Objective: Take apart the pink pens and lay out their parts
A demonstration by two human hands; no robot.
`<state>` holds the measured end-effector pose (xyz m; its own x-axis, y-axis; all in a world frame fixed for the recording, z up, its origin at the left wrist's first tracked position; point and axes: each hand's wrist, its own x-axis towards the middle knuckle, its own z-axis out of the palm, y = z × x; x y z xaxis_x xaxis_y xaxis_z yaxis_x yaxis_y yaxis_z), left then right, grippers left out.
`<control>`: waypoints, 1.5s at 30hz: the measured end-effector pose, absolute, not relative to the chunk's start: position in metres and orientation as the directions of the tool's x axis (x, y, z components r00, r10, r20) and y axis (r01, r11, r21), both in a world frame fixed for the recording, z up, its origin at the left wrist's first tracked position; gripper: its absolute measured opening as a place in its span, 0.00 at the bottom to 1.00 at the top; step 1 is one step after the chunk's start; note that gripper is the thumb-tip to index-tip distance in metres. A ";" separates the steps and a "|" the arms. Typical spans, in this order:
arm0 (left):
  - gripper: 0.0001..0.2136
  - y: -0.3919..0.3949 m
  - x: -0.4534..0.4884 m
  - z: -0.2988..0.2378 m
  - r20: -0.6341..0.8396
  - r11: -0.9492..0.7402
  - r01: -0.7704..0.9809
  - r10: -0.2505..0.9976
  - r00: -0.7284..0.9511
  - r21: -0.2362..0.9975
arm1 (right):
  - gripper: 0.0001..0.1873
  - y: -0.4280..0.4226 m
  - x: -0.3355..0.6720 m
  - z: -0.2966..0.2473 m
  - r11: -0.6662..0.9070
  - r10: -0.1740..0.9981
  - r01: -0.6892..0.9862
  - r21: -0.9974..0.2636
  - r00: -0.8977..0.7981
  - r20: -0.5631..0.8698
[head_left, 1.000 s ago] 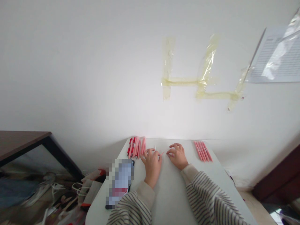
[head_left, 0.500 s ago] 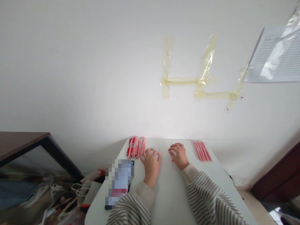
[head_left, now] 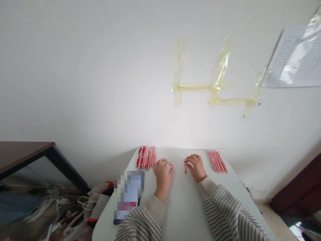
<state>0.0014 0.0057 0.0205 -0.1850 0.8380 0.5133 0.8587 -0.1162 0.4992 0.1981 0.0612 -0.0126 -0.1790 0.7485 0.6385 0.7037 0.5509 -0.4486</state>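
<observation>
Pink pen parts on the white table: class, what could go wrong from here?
The thin white refill pinched in the left hand could bend or slip. The loose row of pink tubes beside the right hand, which grips a short pink piece, lies near the white table's right edge; a nudge might roll them off.

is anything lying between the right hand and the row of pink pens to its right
Nothing visible. Only bare table separates the right hand from the pink row. The hand holds a short pink piece on its other side.
</observation>
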 end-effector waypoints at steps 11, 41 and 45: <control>0.04 0.006 0.002 0.017 0.554 -0.220 0.829 0.823 -0.125 0.515 | 0.05 0.054 0.205 -0.016 0.575 0.730 0.701 -0.423 -0.205 0.652; 0.04 0.005 0.004 0.017 0.542 -0.289 0.802 0.839 -0.051 0.523 | 0.04 0.045 0.197 -0.007 0.628 0.706 0.643 -0.439 -0.233 0.669; 0.04 0.004 0.004 0.018 0.535 -0.295 0.794 0.843 -0.045 0.531 | 0.05 0.044 0.196 -0.006 0.629 0.713 0.634 -0.449 -0.240 0.659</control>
